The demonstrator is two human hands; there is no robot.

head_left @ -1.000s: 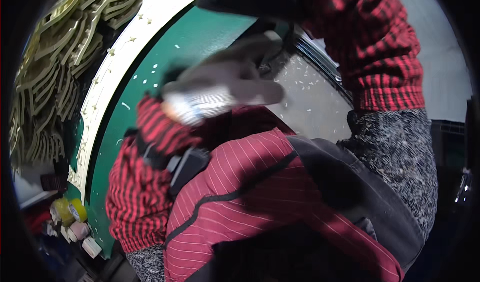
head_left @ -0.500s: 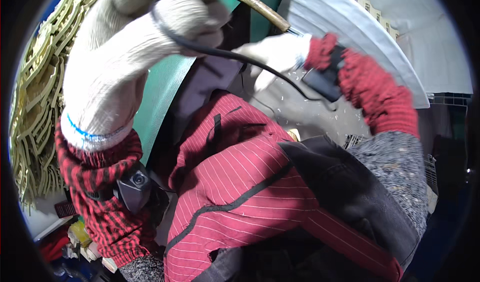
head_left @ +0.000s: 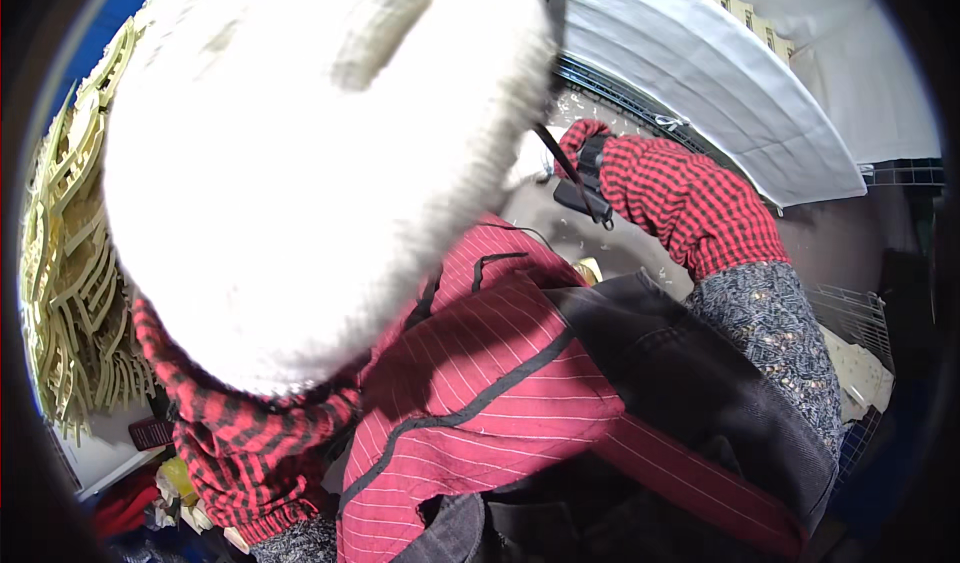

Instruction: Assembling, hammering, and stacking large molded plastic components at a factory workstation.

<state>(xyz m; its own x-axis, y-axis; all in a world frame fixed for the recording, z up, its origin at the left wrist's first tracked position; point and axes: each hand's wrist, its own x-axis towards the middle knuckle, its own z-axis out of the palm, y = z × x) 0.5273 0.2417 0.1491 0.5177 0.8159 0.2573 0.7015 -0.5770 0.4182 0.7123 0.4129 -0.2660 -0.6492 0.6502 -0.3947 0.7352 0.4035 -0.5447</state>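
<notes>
My left hand (head_left: 300, 183), in a white knitted glove, fills the upper left, very close and overexposed. Its fingers look curled together at the top; what they hold, if anything, is hidden. A thin black cord (head_left: 570, 168) hangs from behind the glove's right edge and ends in a small loop. Only the cuff end of my right hand (head_left: 533, 158), also in a white glove, shows beyond the left glove, so its fingers are covered. A black device (head_left: 583, 201) is strapped at the right wrist, over a red-and-black checked sleeve (head_left: 680, 188).
Pale yellow-green strips (head_left: 85, 303) hang in a dense bunch at the left. White cloth (head_left: 700, 73) drapes across the upper right, above a grey surface (head_left: 625, 253) strewn with scraps. A wire basket (head_left: 850, 313) stands at the right. My red striped apron (head_left: 490, 363) covers my lap.
My left hand has risen closer and now covers much more of the scene. My right forearm has shifted left and lower, its hand now mostly hidden. The wooden handle is out of sight.
</notes>
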